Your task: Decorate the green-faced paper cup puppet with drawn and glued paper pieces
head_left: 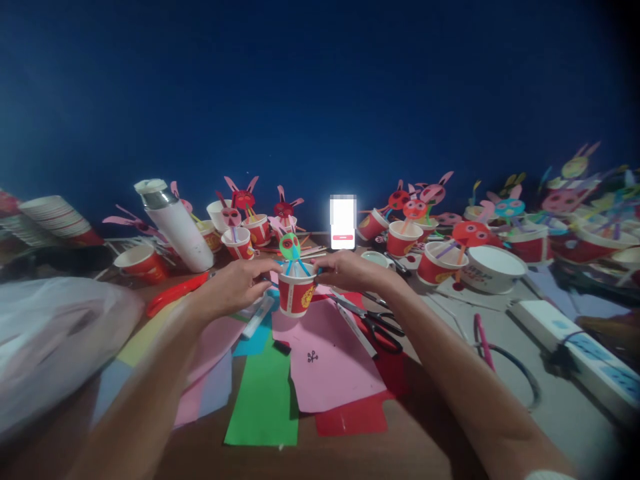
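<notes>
A red-and-white paper cup (296,297) is held upright in the middle, above the pink paper. From it rises a green paper animal head (289,246) with red eyes and blue strips (295,264) below. My left hand (249,280) has its fingers curled at the cup's left rim, with a bit of blue by the fingertips. My right hand (346,269) pinches at the opposite rim. Exactly what each set of fingertips grips is partly hidden. Under the cup lie a pink paper sheet (335,380) with a small black drawing and a green paper sheet (265,407).
Black scissors (383,328) lie right of the cup. A lit phone (343,223) stands behind it. Finished-looking animal cups (406,237) line the back. A white bottle (175,227) leans left, near a plastic bag (60,340). A power strip (580,353) lies right.
</notes>
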`<action>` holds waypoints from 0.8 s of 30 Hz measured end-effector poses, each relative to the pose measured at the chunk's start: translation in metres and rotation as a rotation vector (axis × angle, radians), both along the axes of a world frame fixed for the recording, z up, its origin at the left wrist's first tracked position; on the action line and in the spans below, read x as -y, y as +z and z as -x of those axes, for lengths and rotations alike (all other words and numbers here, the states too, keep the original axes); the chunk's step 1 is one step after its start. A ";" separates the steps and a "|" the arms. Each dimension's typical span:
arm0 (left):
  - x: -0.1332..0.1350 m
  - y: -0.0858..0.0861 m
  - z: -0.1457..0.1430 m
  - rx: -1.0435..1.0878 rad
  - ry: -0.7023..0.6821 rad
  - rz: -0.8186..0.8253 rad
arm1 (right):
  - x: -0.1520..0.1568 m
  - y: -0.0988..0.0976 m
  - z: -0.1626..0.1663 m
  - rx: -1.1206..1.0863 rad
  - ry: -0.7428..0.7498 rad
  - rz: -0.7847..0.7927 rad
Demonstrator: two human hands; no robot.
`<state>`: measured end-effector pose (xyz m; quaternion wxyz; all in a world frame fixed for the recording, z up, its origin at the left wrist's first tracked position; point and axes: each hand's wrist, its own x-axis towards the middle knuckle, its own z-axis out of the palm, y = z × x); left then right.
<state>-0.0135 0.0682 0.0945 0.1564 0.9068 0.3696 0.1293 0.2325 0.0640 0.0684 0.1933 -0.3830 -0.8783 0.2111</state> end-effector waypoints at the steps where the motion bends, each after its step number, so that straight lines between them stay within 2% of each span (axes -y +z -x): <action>1: 0.000 0.001 0.000 -0.005 0.000 0.012 | 0.000 0.000 0.000 0.000 0.005 0.002; 9: -0.002 -0.002 0.002 0.021 -0.015 0.119 | 0.000 -0.002 0.003 -0.043 -0.025 0.030; 15: -0.007 -0.011 0.004 0.183 0.006 0.313 | 0.002 0.000 0.002 -0.091 0.009 -0.009; 19: -0.005 -0.008 0.005 0.293 -0.002 0.475 | 0.000 -0.002 0.002 -0.118 0.011 -0.012; 24: -0.005 -0.004 0.006 0.347 -0.011 0.549 | 0.000 -0.003 0.002 -0.128 -0.001 0.030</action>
